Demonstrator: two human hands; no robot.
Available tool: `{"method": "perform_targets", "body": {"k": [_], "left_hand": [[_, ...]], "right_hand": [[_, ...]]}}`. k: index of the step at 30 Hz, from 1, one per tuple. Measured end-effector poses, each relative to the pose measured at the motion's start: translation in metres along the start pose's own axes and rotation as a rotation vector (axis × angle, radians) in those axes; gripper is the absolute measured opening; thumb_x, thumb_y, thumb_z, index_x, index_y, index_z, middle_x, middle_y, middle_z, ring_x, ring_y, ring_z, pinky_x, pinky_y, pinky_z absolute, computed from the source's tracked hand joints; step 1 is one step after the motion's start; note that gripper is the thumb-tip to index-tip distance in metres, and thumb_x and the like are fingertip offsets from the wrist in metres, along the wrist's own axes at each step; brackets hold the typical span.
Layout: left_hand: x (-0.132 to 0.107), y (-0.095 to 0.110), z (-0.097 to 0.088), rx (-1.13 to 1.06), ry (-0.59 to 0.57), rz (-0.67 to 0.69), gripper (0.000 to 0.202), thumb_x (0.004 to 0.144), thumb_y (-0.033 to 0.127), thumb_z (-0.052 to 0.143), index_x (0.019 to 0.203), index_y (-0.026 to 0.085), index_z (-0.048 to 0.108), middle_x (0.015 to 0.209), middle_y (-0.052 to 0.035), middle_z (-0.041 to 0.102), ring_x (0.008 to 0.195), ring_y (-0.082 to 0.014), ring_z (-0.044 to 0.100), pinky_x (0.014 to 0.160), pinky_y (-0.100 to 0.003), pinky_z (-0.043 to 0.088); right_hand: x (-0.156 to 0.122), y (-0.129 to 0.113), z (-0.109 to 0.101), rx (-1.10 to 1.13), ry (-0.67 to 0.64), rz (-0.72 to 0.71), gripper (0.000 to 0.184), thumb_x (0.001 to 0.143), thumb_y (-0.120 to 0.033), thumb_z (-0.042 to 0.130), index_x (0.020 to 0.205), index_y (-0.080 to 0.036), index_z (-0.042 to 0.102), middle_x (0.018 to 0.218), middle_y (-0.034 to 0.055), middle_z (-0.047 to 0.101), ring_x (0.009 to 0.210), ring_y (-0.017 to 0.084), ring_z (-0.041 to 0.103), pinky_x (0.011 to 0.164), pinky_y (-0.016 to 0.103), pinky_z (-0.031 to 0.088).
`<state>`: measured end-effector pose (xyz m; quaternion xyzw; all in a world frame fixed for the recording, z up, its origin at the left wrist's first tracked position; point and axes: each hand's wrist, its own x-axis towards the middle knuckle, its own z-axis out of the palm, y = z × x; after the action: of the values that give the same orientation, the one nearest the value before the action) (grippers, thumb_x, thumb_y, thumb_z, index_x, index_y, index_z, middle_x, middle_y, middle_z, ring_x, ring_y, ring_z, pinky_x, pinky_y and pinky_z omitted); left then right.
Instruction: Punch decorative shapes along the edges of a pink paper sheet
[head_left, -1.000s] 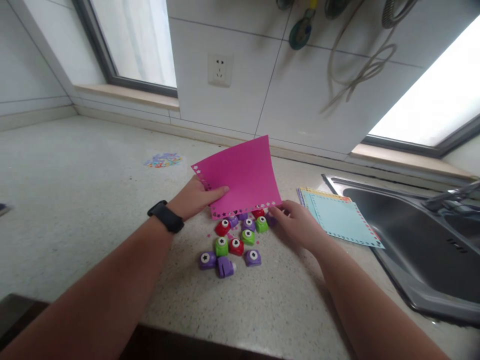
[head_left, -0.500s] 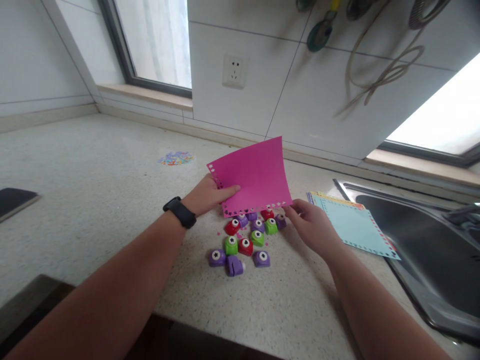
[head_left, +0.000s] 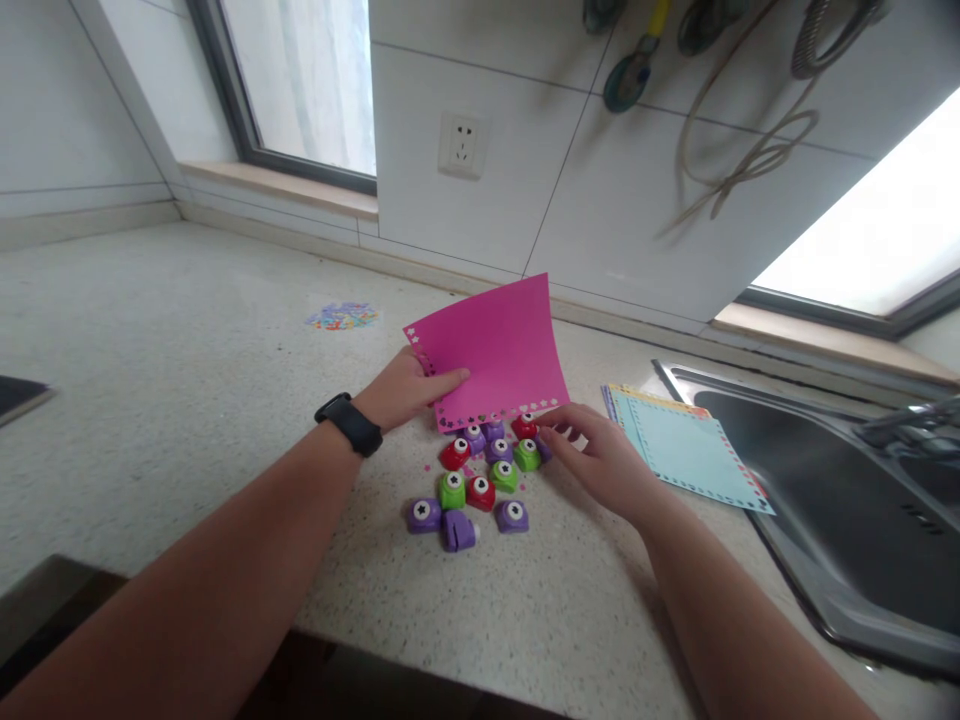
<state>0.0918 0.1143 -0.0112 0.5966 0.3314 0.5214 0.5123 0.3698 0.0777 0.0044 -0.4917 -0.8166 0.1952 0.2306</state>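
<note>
My left hand grips a sheet of pink paper by its left side, thumb on top and fingers behind. Small cut-out shapes line the sheet's left and lower edges. My right hand is just below the sheet's lower right corner, thumb and fingers apart, beside a red craft punch; whether it touches the punch I cannot tell. A purple punch is partly hidden by its thumb. Close by stand a green punch and several more red, green and purple punches, one purple punch on its side.
Light blue paper with punched edges lies on other coloured sheets at the right, beside a metal sink. Colourful paper bits lie at the back left. Pink scraps dot the speckled counter around the punches.
My right hand has shifted from the sheet's lower right corner toward the red punch, its thumb now lower over the purple one. My left hand still holds the sheet; the view has moved slightly.
</note>
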Motion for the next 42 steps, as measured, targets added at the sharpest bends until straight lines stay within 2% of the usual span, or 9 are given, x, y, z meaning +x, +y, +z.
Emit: {"method": "perform_targets", "body": {"k": [3, 7, 12, 15, 19, 23, 28, 34, 42], "left_hand": [[0.000, 0.001, 0.001, 0.005, 0.006, 0.004, 0.049, 0.083, 0.037, 0.079, 0.124, 0.014, 0.067, 0.125, -0.0145, 0.074, 0.116, -0.0289, 0.069, 0.110, -0.050, 0.048], [0.000, 0.000, 0.001, 0.010, 0.006, -0.007, 0.051, 0.083, 0.038, 0.079, 0.124, 0.011, 0.067, 0.126, -0.0166, 0.073, 0.114, -0.0296, 0.069, 0.109, -0.051, 0.047], [0.000, 0.000, 0.003, 0.031, -0.008, -0.004, 0.051, 0.084, 0.041, 0.078, 0.125, 0.012, 0.068, 0.127, -0.0164, 0.073, 0.116, -0.0306, 0.068, 0.109, -0.051, 0.047], [0.000, 0.000, 0.005, 0.020, -0.008, -0.006, 0.056, 0.081, 0.040, 0.080, 0.130, 0.014, 0.067, 0.128, -0.0154, 0.072, 0.117, -0.0304, 0.068, 0.109, -0.050, 0.048], [-0.001, -0.002, 0.004, 0.019, 0.004, -0.016, 0.061, 0.082, 0.039, 0.080, 0.135, 0.016, 0.064, 0.130, -0.0148, 0.072, 0.114, -0.0290, 0.069, 0.109, -0.048, 0.049], [0.000, -0.003, 0.003, 0.049, 0.063, 0.008, 0.060, 0.084, 0.041, 0.079, 0.137, 0.018, 0.063, 0.132, -0.0125, 0.071, 0.118, -0.0274, 0.068, 0.111, -0.044, 0.047], [-0.002, 0.001, 0.005, 0.113, 0.122, -0.011, 0.052, 0.086, 0.047, 0.075, 0.130, 0.018, 0.068, 0.132, -0.0108, 0.071, 0.122, -0.0284, 0.066, 0.110, -0.042, 0.048], [-0.003, 0.001, 0.005, 0.190, 0.142, 0.000, 0.049, 0.086, 0.047, 0.075, 0.127, 0.021, 0.071, 0.134, -0.0086, 0.070, 0.124, -0.0293, 0.064, 0.114, -0.043, 0.045], [-0.002, 0.002, 0.006, 0.221, 0.159, 0.005, 0.052, 0.083, 0.050, 0.076, 0.126, 0.022, 0.071, 0.131, -0.0073, 0.072, 0.123, -0.0304, 0.065, 0.108, -0.039, 0.051]], "right_hand": [[0.000, 0.001, 0.003, -0.035, 0.002, -0.059, 0.022, 0.098, -0.037, 0.057, 0.108, -0.025, 0.072, 0.109, 0.0092, 0.071, 0.102, 0.025, 0.063, 0.078, 0.037, 0.050], [0.007, 0.011, 0.016, -0.036, 0.106, 0.056, 0.029, 0.099, -0.040, 0.055, 0.115, -0.022, 0.070, 0.110, 0.0116, 0.071, 0.090, 0.023, 0.065, 0.075, 0.037, 0.051], [0.016, 0.009, 0.026, -0.061, 0.078, 0.127, 0.028, 0.094, -0.044, 0.063, 0.090, -0.021, 0.079, 0.093, 0.0117, 0.075, 0.082, 0.024, 0.067, 0.072, 0.036, 0.049], [0.017, 0.004, 0.027, -0.032, 0.095, 0.223, 0.026, 0.090, -0.043, 0.067, 0.087, -0.020, 0.080, 0.085, 0.0110, 0.077, 0.075, 0.024, 0.068, 0.067, 0.036, 0.046], [0.016, 0.008, 0.023, 0.213, 0.227, 0.299, 0.029, 0.090, -0.044, 0.064, 0.090, -0.018, 0.076, 0.083, 0.0097, 0.077, 0.075, 0.024, 0.069, 0.067, 0.036, 0.046], [0.014, 0.013, 0.012, 0.737, 0.424, 0.271, 0.034, 0.086, -0.048, 0.072, 0.102, -0.019, 0.070, 0.091, 0.0084, 0.076, 0.082, 0.023, 0.071, 0.071, 0.037, 0.052], [0.011, 0.004, 0.003, 1.209, 0.497, 0.225, 0.031, 0.078, -0.039, 0.084, 0.100, -0.020, 0.072, 0.095, 0.0052, 0.075, 0.083, 0.018, 0.070, 0.082, 0.035, 0.054], [0.010, -0.001, 0.007, 1.332, 0.453, 0.193, 0.029, 0.076, -0.036, 0.087, 0.097, -0.023, 0.073, 0.092, 0.0021, 0.074, 0.082, 0.015, 0.069, 0.080, 0.031, 0.053], [0.008, 0.003, 0.010, 1.281, 0.387, 0.201, 0.028, 0.078, -0.036, 0.086, 0.100, -0.022, 0.076, 0.095, 0.0033, 0.073, 0.082, 0.014, 0.066, 0.082, 0.031, 0.051]]}}
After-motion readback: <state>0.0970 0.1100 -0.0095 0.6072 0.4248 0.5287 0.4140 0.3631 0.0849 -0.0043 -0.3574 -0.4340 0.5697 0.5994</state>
